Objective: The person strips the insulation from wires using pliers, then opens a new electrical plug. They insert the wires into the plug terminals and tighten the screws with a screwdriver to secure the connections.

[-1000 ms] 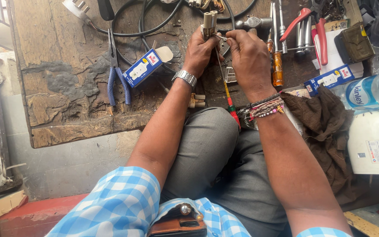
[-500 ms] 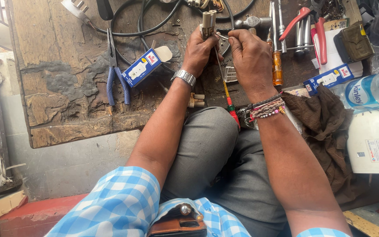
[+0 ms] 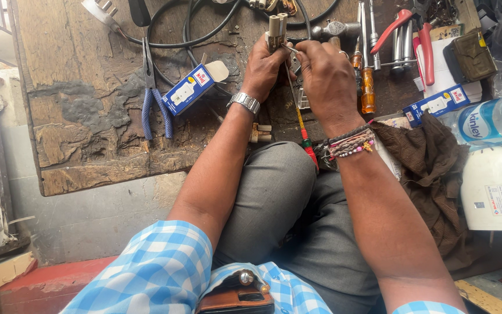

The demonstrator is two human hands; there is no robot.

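The left hand (image 3: 265, 64) grips a small beige plug (image 3: 277, 30) held up over the wooden counter (image 3: 76, 116), and the right hand (image 3: 326, 75) is closed on a thin screwdriver (image 3: 298, 113) poking at it. A little blue and white box (image 3: 190, 88) lies left of the hands, and another blue box (image 3: 441, 104) lies to the right. Nothing has moved since a moment ago.

Worn, cracked wooden board (image 3: 82, 134), bearing blue-handled pliers (image 3: 153, 99), a small blue and white box (image 3: 190, 90), looped black cable (image 3: 187, 35), screwdrivers (image 3: 367, 70), red-handled pliers (image 3: 413, 35) and a second blue box (image 3: 443, 104).
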